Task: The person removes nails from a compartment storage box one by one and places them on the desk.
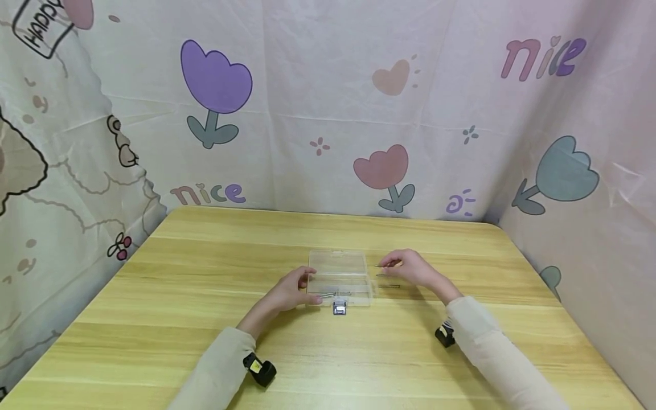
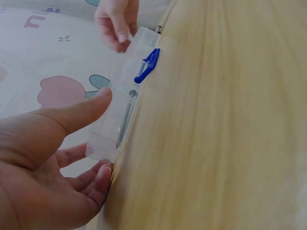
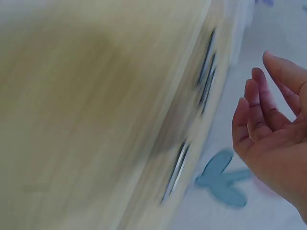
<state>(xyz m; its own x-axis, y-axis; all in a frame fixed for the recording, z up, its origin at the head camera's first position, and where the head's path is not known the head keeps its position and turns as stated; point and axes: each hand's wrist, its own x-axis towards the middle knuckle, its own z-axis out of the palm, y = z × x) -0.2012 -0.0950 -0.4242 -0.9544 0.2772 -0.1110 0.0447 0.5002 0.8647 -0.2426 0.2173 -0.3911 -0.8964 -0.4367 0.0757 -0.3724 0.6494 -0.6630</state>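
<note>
A clear plastic box point(image 1: 339, 279) stands on the table with its lid point(image 1: 337, 262) laid back and a blue latch point(image 2: 148, 66) on its front. Inside it lie metal nails point(image 2: 125, 125). My left hand point(image 1: 290, 289) holds the box's left end, thumb at the front and fingers toward the back. Just right of the box, my right hand point(image 1: 410, 267) hovers over loose nails point(image 1: 389, 286), its fingers loosely bent. In the right wrist view no thing shows between those fingers, and several nails point(image 3: 176, 171) lie on the wood below, blurred.
The box and nails are on a wood-grain table point(image 1: 328, 359). A printed cloth point(image 1: 307, 97) hangs behind the table's back edge and along both sides. Each sleeve carries a small black wrist camera point(image 1: 261, 371).
</note>
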